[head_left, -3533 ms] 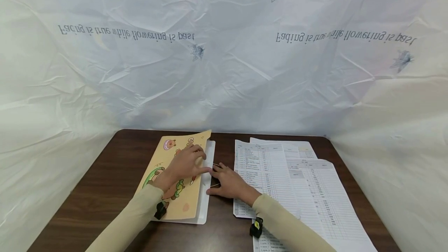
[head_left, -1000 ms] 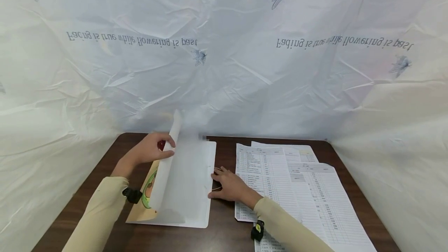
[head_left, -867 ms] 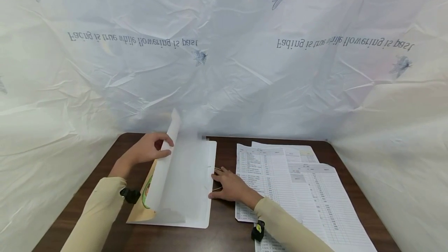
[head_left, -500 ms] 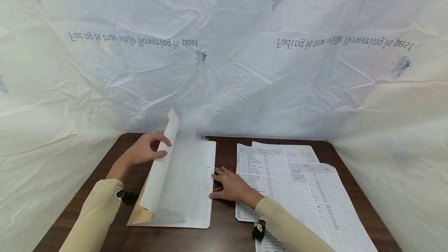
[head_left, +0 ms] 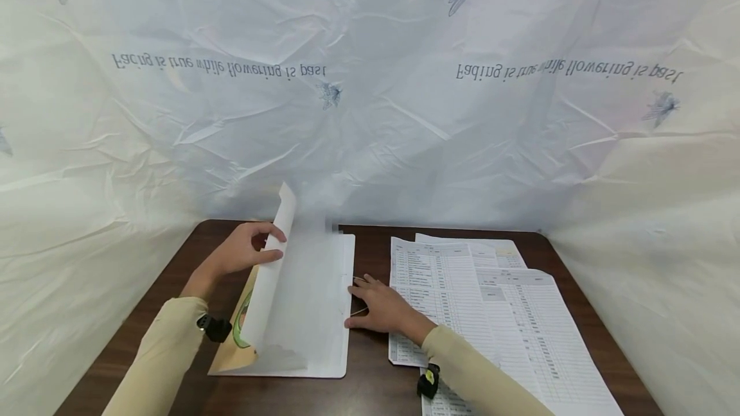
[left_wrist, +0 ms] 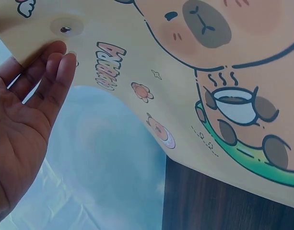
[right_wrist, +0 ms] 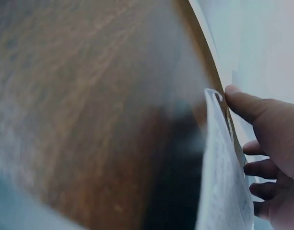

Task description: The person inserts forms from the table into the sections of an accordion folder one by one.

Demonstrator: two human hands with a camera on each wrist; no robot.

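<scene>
My left hand (head_left: pixel 231 252) pinches the raised front cover (head_left: pixel 268 287) of a yellow cartoon-printed folder between thumb and fingers. The cover curls upward and leans left, its white inner side facing right. Beneath it, the folder's translucent white inside (head_left: pixel 315 300) lies on the table. In the left wrist view, fingertips rest against the printed outer face (left_wrist: pixel 123 91), near a small hole; the thumb is hidden. My right hand (head_left: pixel 381 307) rests at the folder's right edge, fingers loosely spread, with a thin pale cord (head_left: pixel 358 312) beside them. Its thumb (right_wrist: pixel 242 103) touches the edge in the right wrist view.
Several overlapping printed sheets (head_left: pixel 532 326) cover the right side of the dark wooden table (head_left: pixel 381 384), reaching under the right forearm. A white plastic curtain (head_left: pixel 370 146) with upside-down lettering hangs behind the table and along both sides.
Since the earliest frame, my left hand has lifted the folder's cover from nearly flat and drawn it left, exposing the white inside. Over the last second it barely shifts. My right hand stays in place.
</scene>
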